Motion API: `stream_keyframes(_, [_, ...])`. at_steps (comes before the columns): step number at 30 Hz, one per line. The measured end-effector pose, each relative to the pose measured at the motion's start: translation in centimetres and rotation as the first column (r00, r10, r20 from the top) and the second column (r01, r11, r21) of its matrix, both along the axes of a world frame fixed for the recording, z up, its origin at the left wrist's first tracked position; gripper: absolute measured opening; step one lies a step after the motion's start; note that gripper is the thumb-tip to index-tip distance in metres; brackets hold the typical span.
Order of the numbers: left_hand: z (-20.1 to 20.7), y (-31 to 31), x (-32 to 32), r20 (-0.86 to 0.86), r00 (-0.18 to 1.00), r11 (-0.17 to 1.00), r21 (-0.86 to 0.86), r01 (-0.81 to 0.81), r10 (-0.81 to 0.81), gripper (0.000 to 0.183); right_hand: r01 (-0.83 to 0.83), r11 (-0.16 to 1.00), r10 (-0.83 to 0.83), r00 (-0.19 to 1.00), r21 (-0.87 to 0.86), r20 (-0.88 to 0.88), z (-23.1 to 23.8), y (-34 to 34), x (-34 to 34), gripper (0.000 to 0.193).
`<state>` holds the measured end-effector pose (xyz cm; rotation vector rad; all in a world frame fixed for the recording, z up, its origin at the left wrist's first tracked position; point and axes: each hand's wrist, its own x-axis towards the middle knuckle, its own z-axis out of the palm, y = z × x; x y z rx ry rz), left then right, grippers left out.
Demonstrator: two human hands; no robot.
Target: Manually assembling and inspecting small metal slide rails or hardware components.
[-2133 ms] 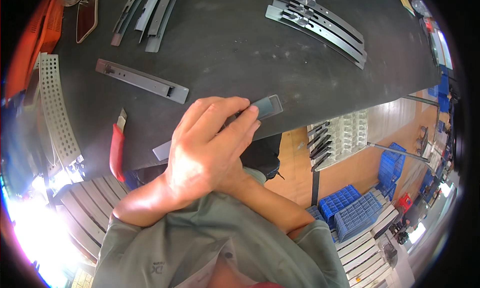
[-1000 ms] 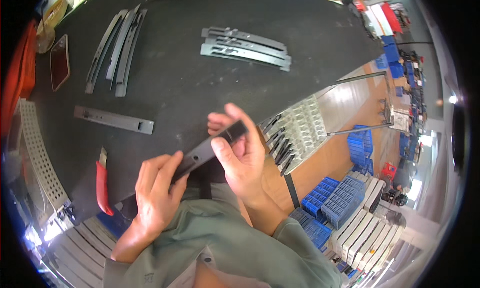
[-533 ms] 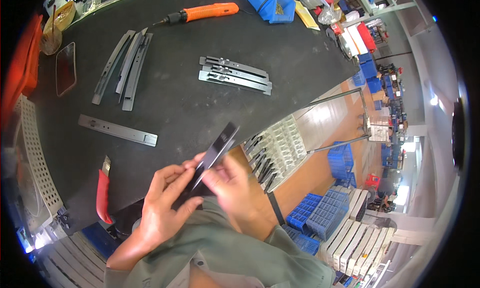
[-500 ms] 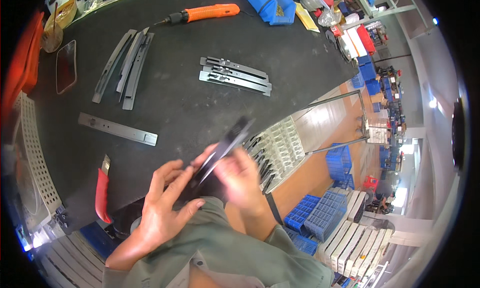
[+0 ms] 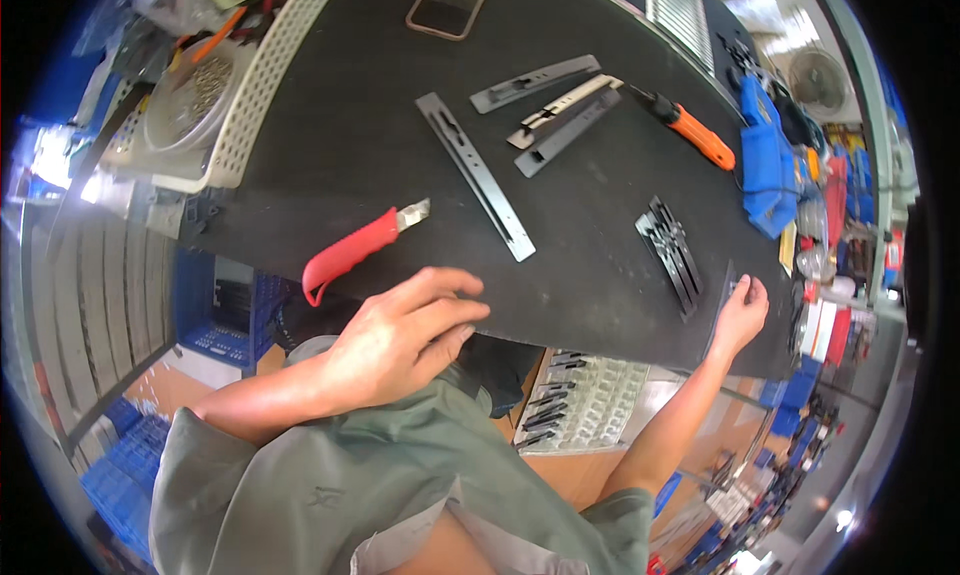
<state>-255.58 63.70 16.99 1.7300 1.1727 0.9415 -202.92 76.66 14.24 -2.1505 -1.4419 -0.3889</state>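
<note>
My right hand (image 5: 742, 317) reaches out to the right over the black table, its fingers closed on a thin dark metal slide rail (image 5: 722, 293). That rail lies at or just above the tabletop, beside a small group of drawer slide rails (image 5: 670, 253) with dark fittings. Held over the table's near edge, my left hand (image 5: 408, 330) is empty, its fingers loosely bent and apart. Just beyond it is a red utility knife (image 5: 350, 255) with its blade out. A single long metal rail (image 5: 475, 175) lies past the knife, and three more rails (image 5: 565, 105) rest farther off.
An orange electric screwdriver (image 5: 700, 135) and blue bins (image 5: 765, 170) are at the far right. A phone-shaped clear case (image 5: 450, 3) lies at the back. White perforated basket (image 5: 262, 85) stands at left, holding a tub of small parts. Below the near edge sits a pale tray (image 5: 590, 400) with dark parts.
The view has turned, shifting everything in the picture. My right hand has carried the rail from in front of my body to beside the grouped rails. My left hand is now apart from it.
</note>
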Motion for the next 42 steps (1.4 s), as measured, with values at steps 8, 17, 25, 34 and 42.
stream_keyframes(8, [-3.4,-1.8,2.3,0.018,0.962,0.953,0.148,0.265,-0.271,0.02,-0.863,0.442,0.785,0.504,-0.243,-0.36,-0.6,-0.9,-34.6,0.045])
stream_keyframes(17, [-2.5,-1.1,-1.7,0.088,0.978,0.982,0.024,0.187,-0.189,0.023,-0.706,0.631,-0.333,-0.621,0.323,-0.709,0.7,-1.6,-32.5,0.04])
stream_keyframes(25, [-1.8,-0.3,-0.8,0.103,0.967,0.972,0.008,0.234,-0.234,0.021,-0.491,0.755,-0.289,-0.844,0.434,-0.452,0.4,-3.9,-33.0,0.051])
stream_keyframes(34, [-1.7,0.1,-0.8,0.125,0.977,0.982,-0.05,0.181,-0.174,0.023,-0.476,0.745,-0.236,-0.843,0.467,-0.483,-0.6,-6.0,-31.7,0.061])
stream_keyframes(42, [-0.6,0.4,-0.9,0.163,0.984,0.981,-0.171,0.094,-0.066,0.018,-0.432,0.8,-0.206,-0.85,0.417,-0.485,-0.2,-8.1,-31.9,0.058])
